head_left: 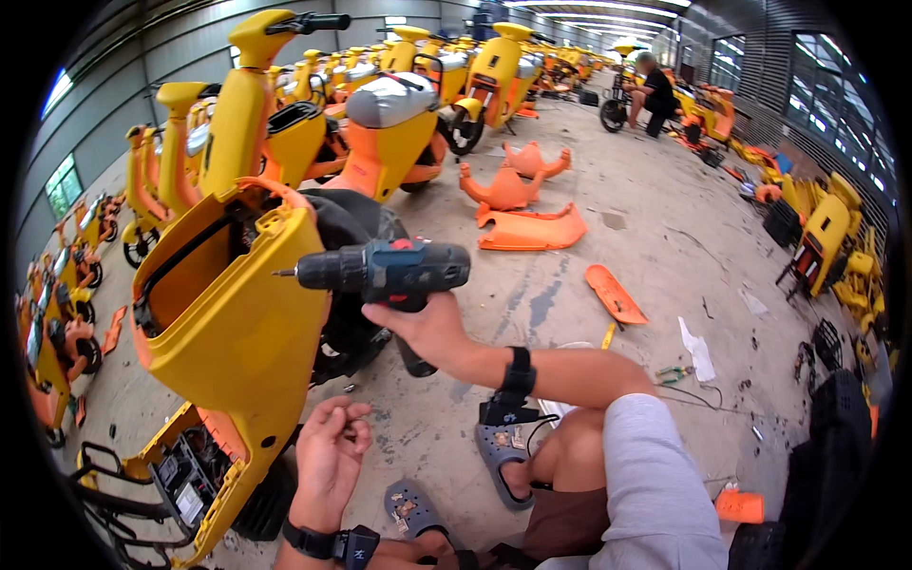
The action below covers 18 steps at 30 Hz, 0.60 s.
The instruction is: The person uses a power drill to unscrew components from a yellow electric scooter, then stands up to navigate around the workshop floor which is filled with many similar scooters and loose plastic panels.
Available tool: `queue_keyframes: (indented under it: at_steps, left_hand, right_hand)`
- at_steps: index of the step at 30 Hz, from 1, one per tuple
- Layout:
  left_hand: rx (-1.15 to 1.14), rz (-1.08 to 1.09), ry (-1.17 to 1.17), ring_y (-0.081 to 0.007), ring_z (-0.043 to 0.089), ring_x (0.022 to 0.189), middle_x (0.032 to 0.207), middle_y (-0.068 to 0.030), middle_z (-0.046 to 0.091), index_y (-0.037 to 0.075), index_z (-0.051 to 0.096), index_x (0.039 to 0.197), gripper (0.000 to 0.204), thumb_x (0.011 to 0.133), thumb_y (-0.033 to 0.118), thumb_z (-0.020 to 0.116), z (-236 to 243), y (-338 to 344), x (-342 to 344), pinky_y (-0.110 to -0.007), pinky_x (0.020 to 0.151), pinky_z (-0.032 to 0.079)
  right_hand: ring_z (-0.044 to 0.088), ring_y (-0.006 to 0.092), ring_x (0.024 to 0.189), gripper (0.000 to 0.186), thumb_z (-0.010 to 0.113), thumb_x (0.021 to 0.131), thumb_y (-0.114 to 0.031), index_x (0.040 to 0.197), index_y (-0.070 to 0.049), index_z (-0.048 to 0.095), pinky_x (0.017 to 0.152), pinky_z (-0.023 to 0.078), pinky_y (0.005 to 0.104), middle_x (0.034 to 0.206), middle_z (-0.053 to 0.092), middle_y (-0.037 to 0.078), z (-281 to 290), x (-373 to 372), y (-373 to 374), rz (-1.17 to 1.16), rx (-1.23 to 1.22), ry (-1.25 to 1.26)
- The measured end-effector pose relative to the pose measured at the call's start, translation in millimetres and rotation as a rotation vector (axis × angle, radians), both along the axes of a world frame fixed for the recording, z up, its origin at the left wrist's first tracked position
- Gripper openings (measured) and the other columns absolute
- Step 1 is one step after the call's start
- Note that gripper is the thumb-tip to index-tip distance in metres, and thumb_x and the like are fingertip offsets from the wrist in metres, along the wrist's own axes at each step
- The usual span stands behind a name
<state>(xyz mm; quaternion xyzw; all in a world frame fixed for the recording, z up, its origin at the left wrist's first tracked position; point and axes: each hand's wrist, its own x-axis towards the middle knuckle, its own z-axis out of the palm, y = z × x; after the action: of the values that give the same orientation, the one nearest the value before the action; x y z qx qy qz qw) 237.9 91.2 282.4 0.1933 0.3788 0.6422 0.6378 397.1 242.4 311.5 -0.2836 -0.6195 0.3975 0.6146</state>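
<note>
My right hand (427,332) grips a dark cordless drill (399,271), held level at the scooter's rear body with its bit pointing left. Beside it is the opened yellow body shell (218,332), with an orange-edged cavity at the top and a black wheel partly hidden behind the drill. My left hand (332,437) is low, right of the shell, empty, with fingers loosely curled and apart. Lower on the scooter, an open compartment (190,475) shows black parts inside.
Rows of yellow scooters (389,133) stand behind and left. Loose orange panels (532,228), green-handled pliers (674,373) and cables lie on the concrete floor (589,361). Another person (654,95) squats beside a scooter in back. Piled yellow parts (845,247) line the right wall.
</note>
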Motion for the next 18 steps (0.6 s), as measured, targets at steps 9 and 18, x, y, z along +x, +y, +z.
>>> queue_keyframes:
  at_steps: [9, 18]
  left_hand:
    - [-0.053, 0.114, 0.033, -0.0239, 0.057, 0.082, 0.114, -0.0243, 0.056, -0.006, 0.045, 0.117, 0.025, 0.093, -0.004, 0.043, 2.0, 3.7, -2.7, -0.031, 0.07, 0.047]
    - [0.0, 0.136, 0.05, -0.0243, 0.059, 0.09, 0.112, -0.023, 0.058, -0.005, 0.047, 0.116, 0.022, 0.095, 0.0, 0.043, 0.2, 3.9, -7.5, -0.031, 0.077, 0.049]
  right_hand:
    - [0.056, 0.0068, 0.065, 0.022, 0.078, 0.079, -0.019, 0.089, -0.005, 0.064, 0.061, 0.045, 0.0249, 0.078, 0.064, 0.0, -22.3, 8.4, -5.6, 0.138, -0.455, 0.132]
    - [0.06, 0.012, 0.079, 0.034, 0.08, 0.075, -0.019, 0.101, -0.003, 0.064, 0.073, 0.05, 0.0285, 0.09, 0.066, 0.003, -21.6, 13.1, -2.0, 0.108, -0.084, 0.048]
